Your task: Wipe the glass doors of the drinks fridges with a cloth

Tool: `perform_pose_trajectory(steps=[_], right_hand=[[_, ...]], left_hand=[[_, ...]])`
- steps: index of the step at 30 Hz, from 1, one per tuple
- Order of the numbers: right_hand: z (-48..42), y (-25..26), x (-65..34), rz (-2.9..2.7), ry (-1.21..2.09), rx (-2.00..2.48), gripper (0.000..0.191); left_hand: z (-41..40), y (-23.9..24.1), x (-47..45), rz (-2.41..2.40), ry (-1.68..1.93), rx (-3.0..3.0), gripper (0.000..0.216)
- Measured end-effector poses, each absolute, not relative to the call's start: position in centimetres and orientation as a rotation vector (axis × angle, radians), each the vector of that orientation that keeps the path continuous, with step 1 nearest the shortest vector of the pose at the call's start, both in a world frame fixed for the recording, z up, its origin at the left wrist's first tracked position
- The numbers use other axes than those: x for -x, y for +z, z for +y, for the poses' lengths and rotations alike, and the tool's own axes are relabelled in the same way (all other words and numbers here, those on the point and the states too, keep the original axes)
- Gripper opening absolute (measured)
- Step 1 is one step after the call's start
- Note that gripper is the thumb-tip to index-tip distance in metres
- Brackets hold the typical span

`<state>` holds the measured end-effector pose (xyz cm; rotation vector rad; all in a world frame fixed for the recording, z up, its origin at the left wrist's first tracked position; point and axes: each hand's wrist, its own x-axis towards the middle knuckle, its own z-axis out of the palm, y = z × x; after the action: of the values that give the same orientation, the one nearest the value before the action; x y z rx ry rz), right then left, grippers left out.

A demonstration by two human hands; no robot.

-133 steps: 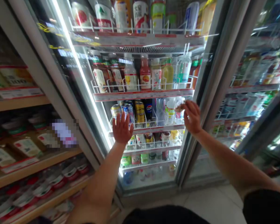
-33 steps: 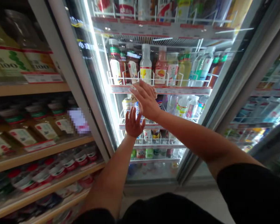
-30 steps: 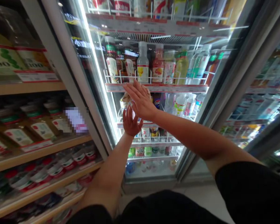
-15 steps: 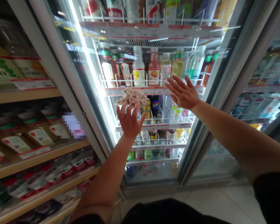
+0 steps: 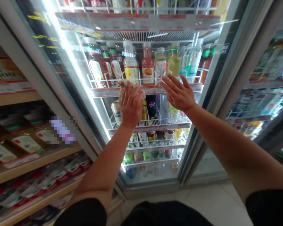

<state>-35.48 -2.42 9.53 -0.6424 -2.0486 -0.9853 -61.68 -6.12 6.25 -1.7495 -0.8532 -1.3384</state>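
Note:
I stand before a lit drinks fridge with a closed glass door [image 5: 68,78]. My left hand [image 5: 130,108] presses a crumpled pale cloth [image 5: 125,84] flat against the glass, level with the price rail of the bottle shelf [image 5: 103,91]. Only the cloth's edges show past the fingers. My right hand [image 5: 179,94] is open with fingers spread, held at the glass just to the right and holding nothing. Behind the glass stand bottles [image 5: 148,64] above and cans [image 5: 152,105] below.
Wooden shelves [image 5: 37,161] with capped bottles run along the left. A second fridge door [image 5: 261,94] stands at the right beyond a grey frame post [image 5: 228,72]. Pale floor tiles [image 5: 214,204] lie below.
My right hand carried the cloth across the glass, left it with the left hand and drew back to the right. The left hand has since slid the cloth upward.

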Motion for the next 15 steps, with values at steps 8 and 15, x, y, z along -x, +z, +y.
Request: perform_pose_trajectory(steps=[8,15], right_hand=[[-2.2,9.4,35.5,-2.037,-1.031,0.639,0.078],[-2.3,9.5,35.6,-2.061,-0.999,0.664,0.078]], left_hand=[[-4.0,14.0,61.6,-0.913,-1.290,1.662,0.034],[-4.6,12.5,58.4,-0.842,-1.141,1.820,0.044]])
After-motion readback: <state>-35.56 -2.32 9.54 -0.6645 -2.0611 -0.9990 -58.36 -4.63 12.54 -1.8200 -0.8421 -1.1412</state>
